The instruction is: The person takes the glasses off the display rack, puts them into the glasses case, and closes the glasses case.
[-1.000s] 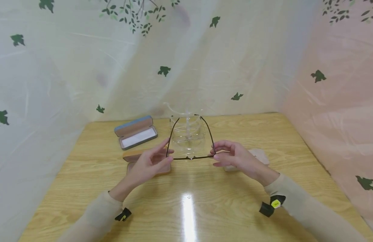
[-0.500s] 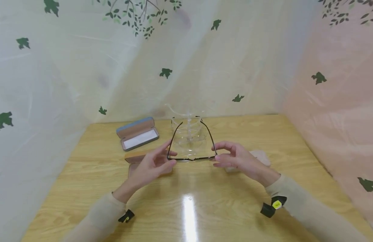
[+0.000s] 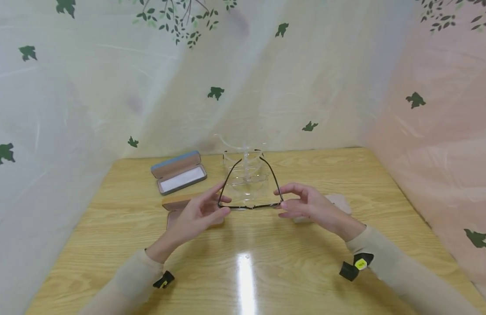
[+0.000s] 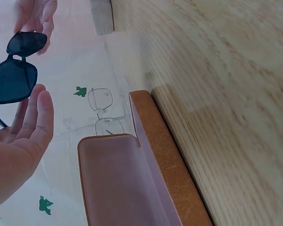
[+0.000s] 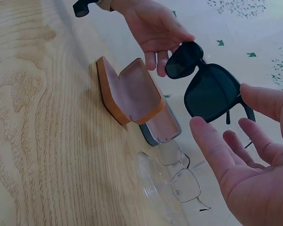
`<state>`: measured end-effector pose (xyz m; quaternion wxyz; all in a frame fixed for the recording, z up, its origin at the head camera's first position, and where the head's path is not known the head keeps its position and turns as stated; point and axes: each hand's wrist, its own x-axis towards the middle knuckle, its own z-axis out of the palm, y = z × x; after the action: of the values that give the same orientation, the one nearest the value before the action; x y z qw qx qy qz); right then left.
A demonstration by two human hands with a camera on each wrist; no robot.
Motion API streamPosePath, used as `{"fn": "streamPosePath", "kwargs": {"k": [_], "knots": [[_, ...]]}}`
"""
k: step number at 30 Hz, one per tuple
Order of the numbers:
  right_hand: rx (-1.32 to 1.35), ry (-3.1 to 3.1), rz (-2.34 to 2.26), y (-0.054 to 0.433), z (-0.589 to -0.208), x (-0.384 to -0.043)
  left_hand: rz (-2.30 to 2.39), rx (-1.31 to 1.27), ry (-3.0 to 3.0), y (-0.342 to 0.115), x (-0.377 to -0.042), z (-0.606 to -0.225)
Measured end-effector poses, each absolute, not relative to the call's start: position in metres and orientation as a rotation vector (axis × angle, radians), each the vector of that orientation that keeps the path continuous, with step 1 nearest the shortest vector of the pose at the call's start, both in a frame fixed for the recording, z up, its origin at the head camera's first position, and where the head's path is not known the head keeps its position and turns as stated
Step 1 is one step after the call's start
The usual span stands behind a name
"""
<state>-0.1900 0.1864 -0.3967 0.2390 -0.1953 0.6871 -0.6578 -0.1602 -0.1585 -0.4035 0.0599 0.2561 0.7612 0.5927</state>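
Both hands hold a pair of black sunglasses (image 3: 249,207) with dark lenses (image 5: 212,92), its temples unfolded and pointing away from me. My left hand (image 3: 195,216) pinches the left end of the frame between thumb and fingers. At the right end, the thumb and fingers of my right hand (image 3: 313,209) grip the hinge corner. The sunglasses are raised off the table, in front of a clear display stand (image 3: 246,168). Thin-rimmed glasses (image 5: 185,186) sit on that stand. Under my left hand lies an open orange-brown glasses case (image 4: 160,160), partly hidden by it in the head view.
A blue-and-grey glasses case (image 3: 181,177) stands open at the back left of the wooden table (image 3: 298,271). Behind my right hand lies a pale case (image 3: 339,202), partly covered. A leaf-patterned curtain (image 3: 246,78) closes off the back and sides.
The sunglasses have tilted a little, their temple tips sinking and moving closer together in the head view. My left hand has shifted slightly right; both hands keep their hold.
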Motion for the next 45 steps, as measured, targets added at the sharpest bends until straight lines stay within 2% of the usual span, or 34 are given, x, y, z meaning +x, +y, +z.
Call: {"fn": "streamPosePath", "kwargs": {"k": [6, 16, 32, 45], "knots": [[-0.543, 1.886, -1.801, 0.1866, -0.3988, -0.1920, 1.757, 0.773, 2.286, -0.1582, -0.1589, -0.4035], [-0.571, 1.917, -1.803, 0.1878, -0.3970, -0.1967, 1.666, 0.924, 2.235, -0.1516, -0.1589, -0.3995], [-0.595, 2.057, -1.708, 0.1880, -0.3948, -0.1914, 1.738, 0.723, 1.947, -0.1533, -0.1651, -0.4017], [-0.654, 2.079, -1.685, 0.1875, -0.3962, -0.1919, 1.554, 0.822, 1.947, -0.1548, -0.1633, -0.4015]]}}
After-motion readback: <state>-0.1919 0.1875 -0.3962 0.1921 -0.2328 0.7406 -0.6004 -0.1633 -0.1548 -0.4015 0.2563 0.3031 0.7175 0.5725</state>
